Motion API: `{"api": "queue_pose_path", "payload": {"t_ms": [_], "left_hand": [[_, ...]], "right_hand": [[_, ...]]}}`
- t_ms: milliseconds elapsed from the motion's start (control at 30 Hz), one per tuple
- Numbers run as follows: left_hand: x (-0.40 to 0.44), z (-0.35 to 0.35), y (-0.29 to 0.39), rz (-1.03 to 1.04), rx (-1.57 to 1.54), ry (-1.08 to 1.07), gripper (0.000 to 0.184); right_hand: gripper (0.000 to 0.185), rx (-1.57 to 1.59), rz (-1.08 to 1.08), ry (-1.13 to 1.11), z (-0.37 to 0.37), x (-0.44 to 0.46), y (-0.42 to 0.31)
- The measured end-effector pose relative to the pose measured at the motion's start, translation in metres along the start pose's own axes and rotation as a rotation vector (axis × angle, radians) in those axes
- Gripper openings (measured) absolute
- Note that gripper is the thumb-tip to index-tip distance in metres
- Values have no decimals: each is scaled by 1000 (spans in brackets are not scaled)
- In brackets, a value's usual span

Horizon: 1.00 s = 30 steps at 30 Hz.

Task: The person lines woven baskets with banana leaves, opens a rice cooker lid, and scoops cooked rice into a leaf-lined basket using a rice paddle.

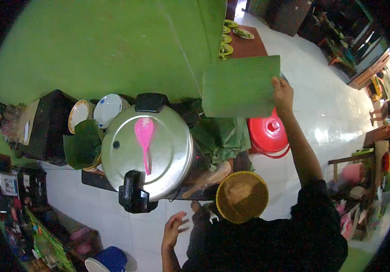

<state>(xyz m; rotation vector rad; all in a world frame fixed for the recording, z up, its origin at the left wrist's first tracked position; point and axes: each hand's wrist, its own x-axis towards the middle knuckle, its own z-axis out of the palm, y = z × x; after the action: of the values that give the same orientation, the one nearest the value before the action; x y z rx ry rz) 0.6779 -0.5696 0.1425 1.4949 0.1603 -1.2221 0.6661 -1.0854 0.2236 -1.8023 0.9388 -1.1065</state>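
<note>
My right hand (pixel 284 94) grips a rectangular piece of banana leaf (pixel 240 86) by its right edge, holding it up at arm's length. More folded and stacked leaves (pixel 226 136) lie just below it. My left hand (pixel 174 228) is empty with its fingers apart, low over the floor near my knee. Close to my body sits a round woven basket (pixel 242 196) with a yellow rim. In front of me stands a large metal rice cooker (pixel 168 145), its lid closed. A pink rice paddle (pixel 145 136) with some rice on it rests on that lid.
Stacked plates (pixel 109 111) and another leaf-lined basket (pixel 84 147) stand left of the cooker. A red lidded container (pixel 267 131) is on the tiled floor at right. Several food plates (pixel 226 38) sit on a brown surface at the back. A blue bucket (pixel 113 258) stands lower left.
</note>
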Motion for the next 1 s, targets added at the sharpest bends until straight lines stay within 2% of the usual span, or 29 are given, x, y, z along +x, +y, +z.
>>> {"api": "queue_pose_path", "payload": {"t_ms": [67, 200, 233, 300, 367, 433, 500, 600, 667, 700, 800, 833, 867, 933, 1000], "left_hand": [[6, 4, 21, 164, 76, -111, 42], [12, 29, 69, 527, 262, -234, 35], [14, 38, 77, 638, 283, -264, 34], [4, 63, 100, 717, 382, -259, 36], [-1, 90, 106, 929, 446, -266, 45], [-8, 121, 109, 1120, 639, -138, 63], [-18, 155, 110, 1208, 634, 48, 74], [-8, 183, 108, 1313, 553, 188, 75], [5, 187, 106, 1316, 493, 132, 69], [10, 183, 108, 1285, 473, 53, 66], [3, 167, 134, 1158, 466, -228, 56], [-4, 160, 146, 1105, 471, -325, 54], [-11, 152, 156, 1061, 552, -375, 52], [-22, 136, 176, 972, 711, -463, 50], [-29, 132, 196, 869, 724, -708, 52]], "right_hand": [[25, 196, 214, -51, -18, -10, -25], [22, 492, 363, -99, -35, -46, -69], [23, 542, 389, -109, -39, -58, -82], [28, 643, 443, -125, -45, -82, -103], [22, 687, 400, -115, -48, -109, -117], [19, 715, 403, -62, -48, -135, -122], [18, 729, 452, 35, -43, -164, -118], [21, 919, 403, -25, -33, -215, -166], [23, 903, 456, -39, -34, -231, -193], [21, 826, 405, -17, -36, -233, -199], [23, 608, 59, 84, -59, -220, -178], [20, 577, -126, 110, -68, -214, -178], [20, 582, -132, 89, -83, -206, -173], [26, 308, -258, 148, -107, -193, -172], [35, 112, -330, -54, -128, -179, -168]]}}
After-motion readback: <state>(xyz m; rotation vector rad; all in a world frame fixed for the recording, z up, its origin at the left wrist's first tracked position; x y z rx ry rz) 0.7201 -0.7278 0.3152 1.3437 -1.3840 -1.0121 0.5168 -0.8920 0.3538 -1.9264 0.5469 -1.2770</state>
